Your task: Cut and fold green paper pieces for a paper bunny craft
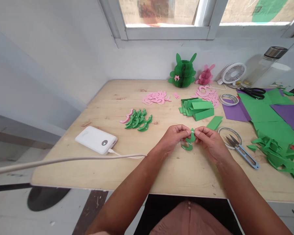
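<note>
Between the fingertips of both hands is a small green paper cutout [191, 137] with a white strip near its top. My left hand [177, 137] pinches its left edge, and my right hand [208, 138] pinches the right edge. Just below it on the table lies a curved green paper piece [187, 147] with a whitish mark. Right of my right hand, light-blue thread snips [246, 155] rest with their blades over a roll of tape [231, 130]. A folded green paper strip [215, 123] lies just beyond the right hand.
Stacked green strips [197, 108], curved green pieces [138, 119] and pink cutouts [156, 97] lie farther back. A green paper rabbit [183, 73] and a white fan [233, 73] stand by the wall. A power bank [96, 139] with a cable sits left; green scraps [279, 155] lie right.
</note>
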Motion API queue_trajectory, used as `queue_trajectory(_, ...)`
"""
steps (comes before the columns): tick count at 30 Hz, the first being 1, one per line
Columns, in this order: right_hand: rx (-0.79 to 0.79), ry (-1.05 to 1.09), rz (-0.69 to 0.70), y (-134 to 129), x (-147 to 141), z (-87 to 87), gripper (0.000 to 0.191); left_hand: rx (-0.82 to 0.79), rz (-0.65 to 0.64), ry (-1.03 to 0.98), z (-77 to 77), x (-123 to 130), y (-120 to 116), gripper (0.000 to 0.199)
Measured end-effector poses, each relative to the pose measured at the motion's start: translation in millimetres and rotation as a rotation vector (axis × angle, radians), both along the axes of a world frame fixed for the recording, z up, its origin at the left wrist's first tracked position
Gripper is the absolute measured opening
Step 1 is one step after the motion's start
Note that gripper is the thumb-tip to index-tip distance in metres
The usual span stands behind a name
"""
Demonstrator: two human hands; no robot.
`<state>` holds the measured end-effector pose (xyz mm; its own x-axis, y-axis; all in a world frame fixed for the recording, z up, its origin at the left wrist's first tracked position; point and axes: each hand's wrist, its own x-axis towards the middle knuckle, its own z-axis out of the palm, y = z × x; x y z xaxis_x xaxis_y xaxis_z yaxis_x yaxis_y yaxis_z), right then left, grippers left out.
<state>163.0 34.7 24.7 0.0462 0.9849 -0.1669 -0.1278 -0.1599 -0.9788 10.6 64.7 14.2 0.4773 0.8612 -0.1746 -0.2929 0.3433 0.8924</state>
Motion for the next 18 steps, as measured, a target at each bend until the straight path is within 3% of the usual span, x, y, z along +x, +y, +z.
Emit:
queue_trajectory(9, -0.061, 0.107, 0.041, -0.3, 1.6, 0.8, 0.024, -0.015, -0.041, -0.016, 5.5, -1.0, -0.8, 0.024)
queue_trajectory(18, -0.046, 0.086, 0.065, 0.4, 1.7, 1.3, 0.027, -0.009, -0.008, -0.023, 0.8, 1.1, -0.1, 0.021)
